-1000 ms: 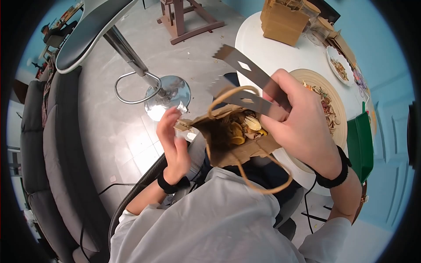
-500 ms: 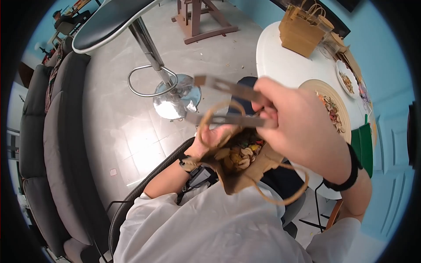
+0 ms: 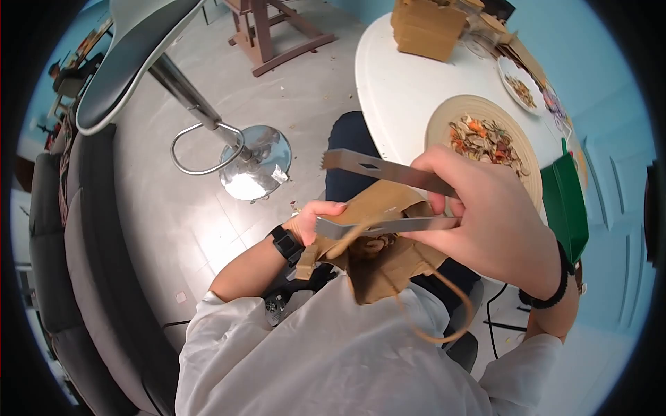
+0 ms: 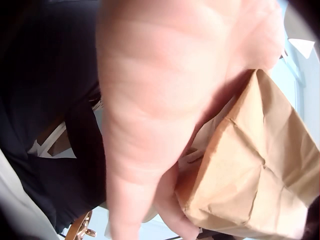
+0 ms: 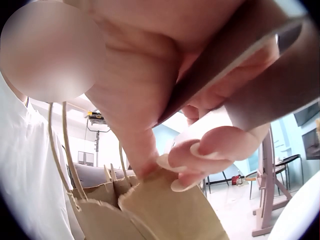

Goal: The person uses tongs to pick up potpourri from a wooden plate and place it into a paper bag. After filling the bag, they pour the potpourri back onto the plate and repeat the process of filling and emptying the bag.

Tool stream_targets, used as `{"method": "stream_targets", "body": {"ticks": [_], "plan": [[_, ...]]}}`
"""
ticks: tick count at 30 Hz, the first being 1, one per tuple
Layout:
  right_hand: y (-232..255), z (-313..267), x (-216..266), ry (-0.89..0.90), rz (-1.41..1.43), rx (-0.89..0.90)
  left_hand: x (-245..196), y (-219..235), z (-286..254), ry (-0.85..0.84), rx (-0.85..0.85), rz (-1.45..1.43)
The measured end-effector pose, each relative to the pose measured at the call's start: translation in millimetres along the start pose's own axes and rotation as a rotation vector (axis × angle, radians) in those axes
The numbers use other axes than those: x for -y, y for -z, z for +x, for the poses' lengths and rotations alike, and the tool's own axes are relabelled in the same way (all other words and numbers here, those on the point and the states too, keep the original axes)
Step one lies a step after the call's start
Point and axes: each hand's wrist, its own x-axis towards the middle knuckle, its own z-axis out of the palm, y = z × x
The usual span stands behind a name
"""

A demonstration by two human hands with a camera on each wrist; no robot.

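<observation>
In the head view, a brown paper bag (image 3: 385, 197) is held tilted in front of the white shirt, its looped handles (image 3: 454, 338) hanging outward. Dark, curled food slices (image 3: 374, 245) show in its mouth. My left hand (image 3: 309, 220) grips the bag's far left side, thumb along the paper and most fingers hidden behind. A pair of metal tongs (image 3: 406, 173) with toothed tips sits in my right hand (image 3: 489, 218), its two arms spread apart over the bag. In the right wrist view, right fingertips (image 5: 185, 165) are right at the bag's rim.
Right of the bag, a round white table (image 3: 388, 87) bears a beige plate (image 3: 437, 128) of mixed dried slices, a white oval dish (image 3: 508, 67) and an upright paper bag (image 3: 430, 35). A green container (image 3: 565, 201) stands at the right. A bar stool (image 3: 198, 104) and grey sofa (image 3: 97, 277) are left.
My left hand, raised apart from the bag a second ago, has come in and taken hold of its far side. The bag has tilted and its mouth looks narrower. The tongs stay in my right hand.
</observation>
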Motion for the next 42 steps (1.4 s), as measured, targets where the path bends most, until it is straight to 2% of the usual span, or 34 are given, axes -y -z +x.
{"method": "stream_targets", "body": {"ticks": [2, 4, 6, 7, 8, 10, 11, 12, 14, 15, 18, 20, 21, 23, 27, 29, 30, 32, 33, 35, 36, 38, 40, 41, 42], "plan": [[9, -11, -2, -0.083, -0.006, 0.052, -1, 22, -1, 0.079, 0.134, 0.000], [0, -14, -14, -0.082, 0.036, 0.041, 9, 48, 1, 0.188, 0.123, -0.112], [-4, -14, -20, -0.073, 0.077, 0.025, 11, 4, 0, -0.044, -0.049, -0.047], [-5, -12, -21, -0.048, 0.114, 0.030, 13, -1, 6, -0.125, 0.028, -0.111], [-6, -10, -21, -0.021, 0.153, 0.040, 9, -1, 9, -0.117, 0.022, -0.111], [-9, -7, -24, -0.002, 0.169, 0.022, -3, 3, 16, 0.010, -0.128, -0.028], [-10, -5, -25, 0.020, 0.176, 0.007, 0, 9, 23, 0.044, 0.100, -0.382], [-10, -3, -26, 0.019, 0.184, 0.006, 3, 13, 24, 0.046, 0.093, -0.384], [-10, 2, -28, 0.043, 0.110, 0.022, 6, 17, 23, 0.018, -0.050, -0.314], [-9, 3, -28, 0.040, 0.114, 0.015, 8, 13, 24, -0.042, -0.043, -0.367], [-1, -1, -29, 0.040, 0.020, -0.001, 8, 23, 27, -0.006, 0.014, -0.342], [12, -14, -30, -0.067, -0.016, 0.019, 8, 21, 24, 0.012, -0.198, -0.239], [22, -19, -28, -0.068, -0.015, 0.026, 8, 24, 23, 0.011, -0.168, -0.270], [43, -28, -25, -0.301, -0.065, 0.172, 9, 28, 24, 0.009, -0.139, -0.306], [57, -53, -46, -0.367, -0.032, 0.167, 8, 18, 25, 0.068, -0.255, -0.287], [61, -69, -67, -0.595, 0.117, 0.105, 9, 21, 25, 0.110, -0.331, -0.265], [60, -78, -83, -0.597, 0.115, 0.108, 9, 23, 23, 0.110, -0.330, -0.269], [54, -99, -115, -0.476, 0.151, -0.081, 12, 25, 22, 0.147, -0.330, -0.217], [55, -105, -124, -0.484, 0.149, -0.080, 12, 25, 22, 0.166, -0.307, -0.302], [58, -111, -137, -0.698, 0.357, -0.089, 15, 23, 21, 0.183, -0.307, -0.327], [60, -110, -138, -0.706, 0.350, -0.100, 14, 22, 22, 0.196, -0.304, -0.344], [66, -113, -138, -0.801, 0.362, -0.098, 10, 30, 20, 0.218, -0.078, -0.438], [66, -122, -149, -0.799, 0.313, -0.138, 11, 31, 23, 0.242, -0.051, -0.437], [69, -124, -152, -0.827, 0.275, -0.126, 10, 30, 28, 0.252, 0.074, -0.542], [72, -124, -154, -0.851, 0.238, -0.114, 10, 23, 25, 0.269, -0.084, -0.457]]}}
